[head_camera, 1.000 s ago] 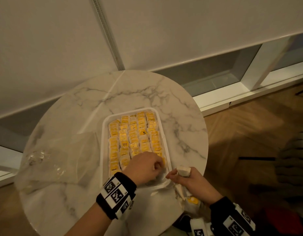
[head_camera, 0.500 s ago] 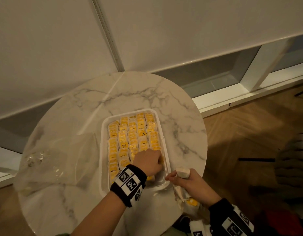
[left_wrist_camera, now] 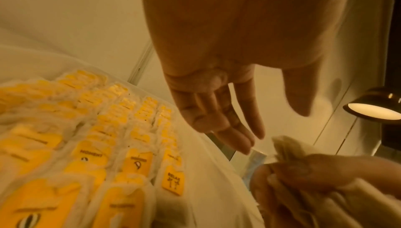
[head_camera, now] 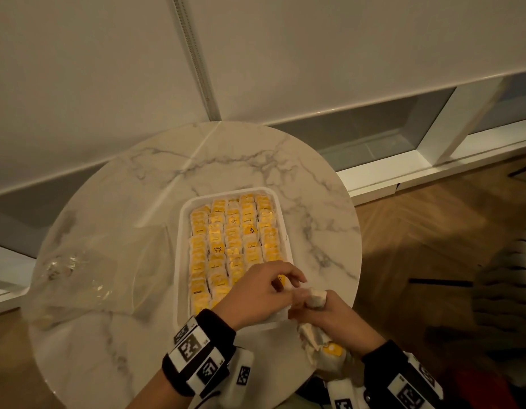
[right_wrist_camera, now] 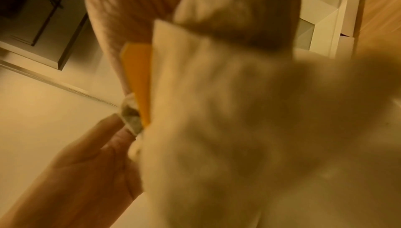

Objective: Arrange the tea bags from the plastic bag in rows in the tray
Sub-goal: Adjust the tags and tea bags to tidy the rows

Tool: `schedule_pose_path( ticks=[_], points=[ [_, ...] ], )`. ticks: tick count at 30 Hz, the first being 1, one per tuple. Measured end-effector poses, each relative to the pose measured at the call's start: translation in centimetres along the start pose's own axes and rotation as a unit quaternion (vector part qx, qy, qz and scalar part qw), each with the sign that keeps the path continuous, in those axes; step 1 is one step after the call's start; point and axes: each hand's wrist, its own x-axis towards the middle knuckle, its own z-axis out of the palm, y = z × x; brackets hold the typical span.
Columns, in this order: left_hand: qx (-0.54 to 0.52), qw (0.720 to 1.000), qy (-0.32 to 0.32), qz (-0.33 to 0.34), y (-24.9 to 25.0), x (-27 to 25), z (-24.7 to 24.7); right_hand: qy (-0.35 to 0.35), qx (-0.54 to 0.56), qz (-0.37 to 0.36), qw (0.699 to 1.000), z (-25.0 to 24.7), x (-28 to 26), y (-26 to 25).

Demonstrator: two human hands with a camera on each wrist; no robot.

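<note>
The left hand [head_camera: 257,293] has left the tray [head_camera: 179,261], fingers relaxed, reaching beside the right hand [head_camera: 334,318]; that one grips spare tea bags [head_camera: 316,296].

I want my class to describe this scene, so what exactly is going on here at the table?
A person is filling a white plastic tray on a round marble table with yellow-tagged tea bags, already laid in neat rows. The right hand grips a bunch of spare tea bags beside the tray's near corner. The left hand, fingers relaxed, reaches toward that bunch. A clear plastic bag lies to the tray's left.
</note>
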Motion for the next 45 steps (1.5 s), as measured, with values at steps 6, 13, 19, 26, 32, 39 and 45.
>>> schedule_pose_path(
  ticks=[6, 13, 19, 26, 32, 39, 45],
  points=[
    [-0.025, 0.999, 0.033, 0.017, -0.4, -0.4, 0.6, -0.029, -0.043, 0.024, 0.998, 0.9, 0.4, -0.8],
    [-0.158, 0.977, 0.142, -0.028, -2.1, -1.2, -0.9, -0.02, -0.068, 0.014, 0.997, 1.1, 0.5, -1.0],
    [-0.257, 0.949, 0.146, -0.109, -3.7, -2.6, -1.3, 0.005, -0.009, -0.009, 1.0, 2.0, 1.2, -1.7],
    [-0.246, 0.955, 0.14, -0.084, -4.1, -3.2, -1.5, 0.023, -0.015, 0.017, 0.999, 3.3, 1.9, -1.7],
    [-0.162, 0.972, 0.164, -0.054, -5.4, -4.1, -1.5, 0.035, -0.082, -0.016, 0.996, 3.1, 1.7, -1.7],
    [-0.128, 0.983, 0.127, -0.026, -5.1, -5.0, -0.2, 0.072, -0.211, -0.062, 0.973, 2.9, 1.5, -1.8],
    [-0.214, 0.967, 0.108, -0.084, -4.7, -5.0, 0.5, 0.116, -0.304, -0.112, 0.939, 3.5, 0.9, -2.1]
  ],
)
